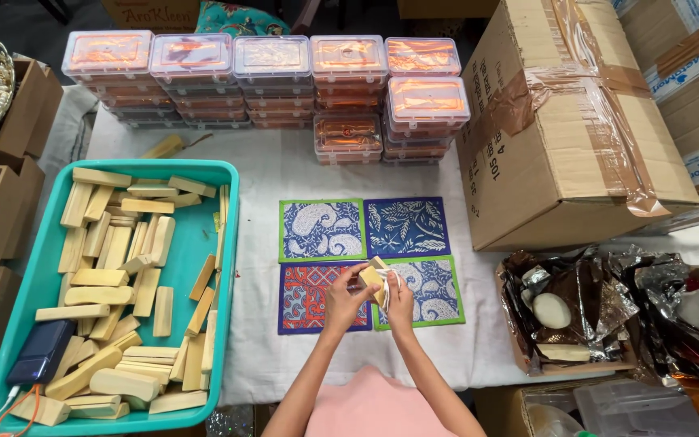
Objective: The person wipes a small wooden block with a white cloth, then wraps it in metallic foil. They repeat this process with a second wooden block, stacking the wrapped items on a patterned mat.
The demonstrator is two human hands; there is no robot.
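A white cloth covers the surface point(277, 174), which is crowded on every side: stacked clear boxes point(273, 77) with orange contents along the far edge, a taped carton point(560, 121) to the right, and a teal tray point(204, 174) heaped with pale wooden blocks point(115, 275) to the left. A dark power bank point(40, 351) with an orange cable lies in the tray's near corner. Four patterned mats point(362, 263) lie in a square at the centre, two blue, one red, one green-edged.

Both hands meet just above the near mats. The left hand point(341, 301) and right hand point(399, 301) have their fingers point(359, 275) clenched around one block point(372, 280), held tilted in the air with a bit of white wrap against it, over the seam between the red mat and the green-edged one.

The grasp looks to be by the fingertips only, so the block could slip and drop onto the mats, knocking them out of line. The thin white wrap may crease or tear if pulled too hard. To the right, an open box of crinkled foil point(576, 307) and pale oval pieces point(552, 310) lies near the elbow; a wide swing there could drag foil off the edge.
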